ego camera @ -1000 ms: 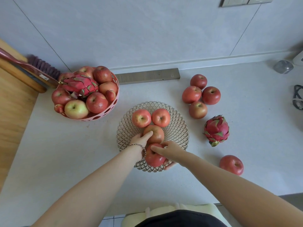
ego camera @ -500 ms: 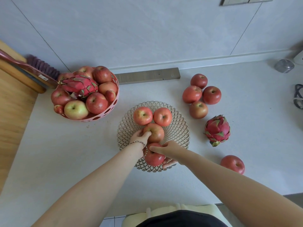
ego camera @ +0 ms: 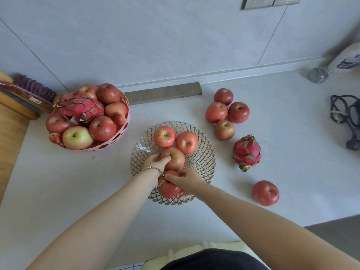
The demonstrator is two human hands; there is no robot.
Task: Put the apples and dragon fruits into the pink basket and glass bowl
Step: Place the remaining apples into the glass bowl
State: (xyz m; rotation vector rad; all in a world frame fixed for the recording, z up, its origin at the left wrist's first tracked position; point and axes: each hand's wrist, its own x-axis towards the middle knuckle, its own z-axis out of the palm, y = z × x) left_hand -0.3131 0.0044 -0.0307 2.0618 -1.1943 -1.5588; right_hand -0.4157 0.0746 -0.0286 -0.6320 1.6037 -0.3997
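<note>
The glass bowl [ego camera: 202, 158] sits mid-counter and holds several red apples. My left hand [ego camera: 155, 161] grips the middle apple [ego camera: 176, 157] inside the bowl. My right hand [ego camera: 187, 181] holds the nearest apple [ego camera: 168, 189] at the bowl's front rim. The pink basket [ego camera: 116, 138] at the left is heaped with apples and a dragon fruit [ego camera: 81, 108]. Loose on the counter to the right lie a cluster of several apples [ego camera: 226, 114], a second dragon fruit [ego camera: 246, 152] and a lone apple [ego camera: 265, 192].
A grey metal bar [ego camera: 163, 92] lies against the wall behind the bowl. A wooden board [ego camera: 11, 123] and a brush [ego camera: 33, 86] are at the left. A black cable [ego camera: 344, 115], a small metal jar [ego camera: 317, 75] and a white bottle [ego camera: 346, 59] stand at the far right.
Both hands stay on their apples in the bowl with only slight shifts. The view has tilted a little, showing more of the right side.
</note>
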